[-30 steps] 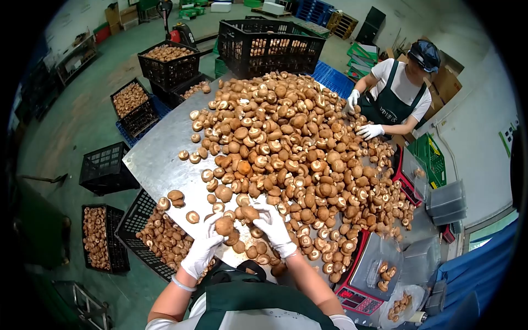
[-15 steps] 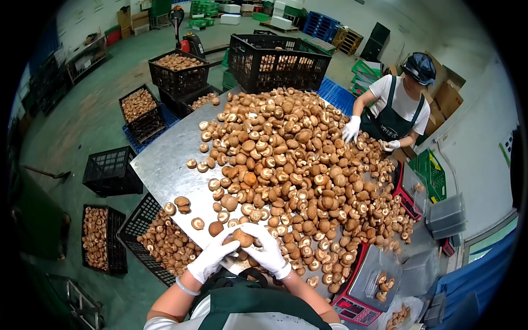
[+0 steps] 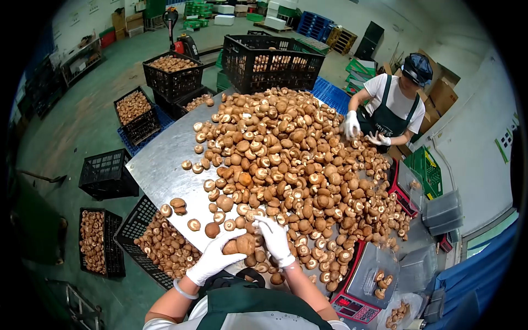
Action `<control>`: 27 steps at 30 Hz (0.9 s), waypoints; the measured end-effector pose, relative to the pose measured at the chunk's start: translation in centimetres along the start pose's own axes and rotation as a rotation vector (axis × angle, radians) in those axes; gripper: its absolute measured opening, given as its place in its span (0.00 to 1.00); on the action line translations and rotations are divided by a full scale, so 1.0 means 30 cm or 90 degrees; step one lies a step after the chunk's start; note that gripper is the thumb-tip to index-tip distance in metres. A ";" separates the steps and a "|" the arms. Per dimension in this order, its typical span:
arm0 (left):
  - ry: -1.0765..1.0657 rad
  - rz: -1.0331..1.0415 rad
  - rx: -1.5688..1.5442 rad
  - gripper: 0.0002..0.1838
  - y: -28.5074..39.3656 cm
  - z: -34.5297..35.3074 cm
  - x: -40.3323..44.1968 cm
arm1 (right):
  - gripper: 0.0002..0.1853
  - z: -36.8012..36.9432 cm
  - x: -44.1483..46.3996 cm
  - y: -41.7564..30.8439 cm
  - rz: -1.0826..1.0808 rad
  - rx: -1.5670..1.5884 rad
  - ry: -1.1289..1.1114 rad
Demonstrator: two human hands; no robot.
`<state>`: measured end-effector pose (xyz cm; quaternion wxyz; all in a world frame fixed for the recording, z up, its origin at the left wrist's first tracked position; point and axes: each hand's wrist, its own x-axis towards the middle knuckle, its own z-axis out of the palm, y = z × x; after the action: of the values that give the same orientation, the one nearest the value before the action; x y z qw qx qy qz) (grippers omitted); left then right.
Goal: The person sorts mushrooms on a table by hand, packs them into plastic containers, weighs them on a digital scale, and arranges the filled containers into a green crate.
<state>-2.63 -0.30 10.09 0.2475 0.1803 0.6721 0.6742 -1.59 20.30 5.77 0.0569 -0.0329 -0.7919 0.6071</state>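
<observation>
My left hand [image 3: 215,257], in a white glove, is closed round brown mushrooms [image 3: 240,245] near the front edge of the metal table [image 3: 159,165]. To its right, my right hand [image 3: 273,237], also gloved, reaches over the near edge of the mushroom pile [image 3: 286,154]; its fingers are apart, and I see nothing held in them. A few single mushrooms lie left of the pile, close to my left hand.
A black crate of mushrooms [image 3: 132,230] stands against the table's left edge. Another black crate [image 3: 272,60] is behind the pile. At right are a red scale [image 3: 355,305] and clear plastic boxes [image 3: 444,210]. A co-worker [image 3: 388,107] handles mushrooms across the table.
My hands were together around a mushroom; now my right hand has moved away to the right and opened, while mushrooms stay in my left. The co-worker's hands have shifted slightly.
</observation>
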 end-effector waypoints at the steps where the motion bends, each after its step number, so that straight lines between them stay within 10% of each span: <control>1: 0.038 0.056 0.153 0.30 0.012 -0.003 0.002 | 0.20 0.006 -0.012 0.013 0.093 0.119 -0.074; 4: 0.071 0.114 0.353 0.29 -0.005 0.006 0.013 | 0.26 0.030 -0.072 -0.083 0.112 0.270 -0.204; 6: 0.096 0.128 0.197 0.30 -0.071 0.021 0.035 | 0.26 0.056 -0.068 -0.036 0.092 0.261 -0.181; 10: 0.028 -0.140 -0.725 0.22 -0.120 -0.039 0.081 | 0.26 0.006 -0.049 -0.011 0.230 0.716 -0.223; 18: 0.015 -0.126 -0.991 0.32 -0.196 -0.040 0.069 | 0.17 0.012 -0.096 0.032 0.256 0.560 -0.207; 24: 0.081 0.061 0.115 0.24 -0.132 0.061 0.047 | 0.32 0.092 -0.117 -0.020 0.328 0.527 -0.227; 27: 0.122 0.029 0.084 0.22 -0.131 0.045 0.079 | 0.28 0.039 -0.119 0.028 0.354 0.586 -0.237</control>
<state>-3.43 2.07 5.99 0.1542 0.1458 0.7313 0.6483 1.78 18.95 4.48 -0.2375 -0.1043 -0.4041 0.8771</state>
